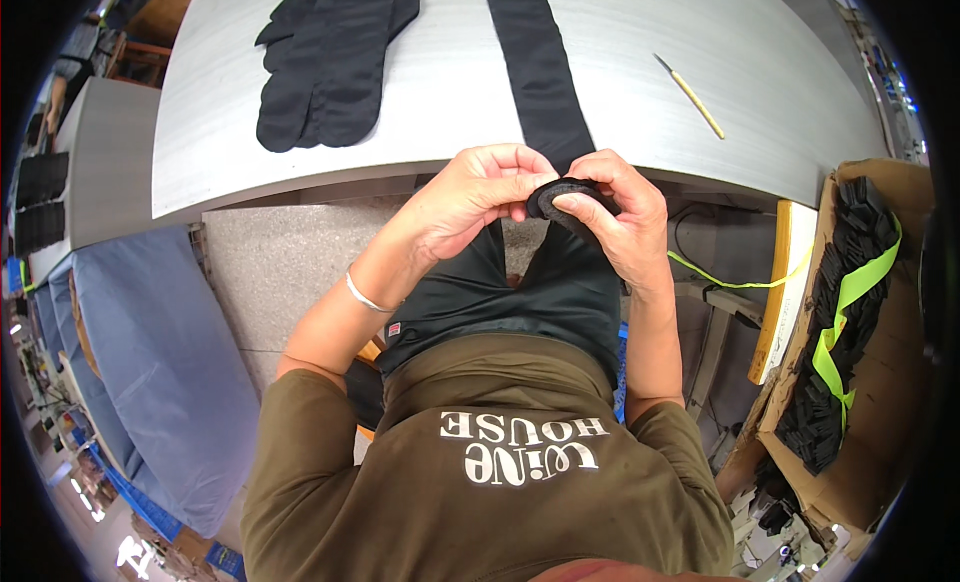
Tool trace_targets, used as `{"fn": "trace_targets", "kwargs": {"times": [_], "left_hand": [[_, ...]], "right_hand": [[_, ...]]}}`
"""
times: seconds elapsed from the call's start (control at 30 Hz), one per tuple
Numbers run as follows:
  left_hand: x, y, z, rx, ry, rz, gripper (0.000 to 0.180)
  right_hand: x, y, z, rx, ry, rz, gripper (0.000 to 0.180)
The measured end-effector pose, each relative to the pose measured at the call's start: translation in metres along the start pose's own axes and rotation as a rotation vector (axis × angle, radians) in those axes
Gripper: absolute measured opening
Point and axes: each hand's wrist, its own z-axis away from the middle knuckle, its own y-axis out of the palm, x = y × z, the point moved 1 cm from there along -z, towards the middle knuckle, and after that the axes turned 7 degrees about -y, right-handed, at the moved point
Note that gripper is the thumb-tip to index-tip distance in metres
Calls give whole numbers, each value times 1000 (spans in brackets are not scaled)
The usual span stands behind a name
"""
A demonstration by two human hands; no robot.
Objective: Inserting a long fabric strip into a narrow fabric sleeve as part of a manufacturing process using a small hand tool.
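While our right hand grips a curved black fabric piece by the near edge of the pale grey tabletop, our left hand pinches its left side. Farther off, a long black fabric strip lies between rounded black fabric pieces, left, and a slim yellow-handled tool, right.

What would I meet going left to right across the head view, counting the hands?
Blue-grey cover → black fabric pieces → left hand → right hand → yellow-handled pointed tool → cardboard box.
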Motion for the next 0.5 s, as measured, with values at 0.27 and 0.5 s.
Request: {"fn": "trace_targets", "kwargs": {"times": [0.27,0.5], "left_hand": [[1,8,-3,27,-99,-12,15],[1,30,-2,-94,178,-193,4]], "right_hand": [[7,-6,-1,-52,-126,191,26],[11,-5,5,-322,80,123,28]]}}
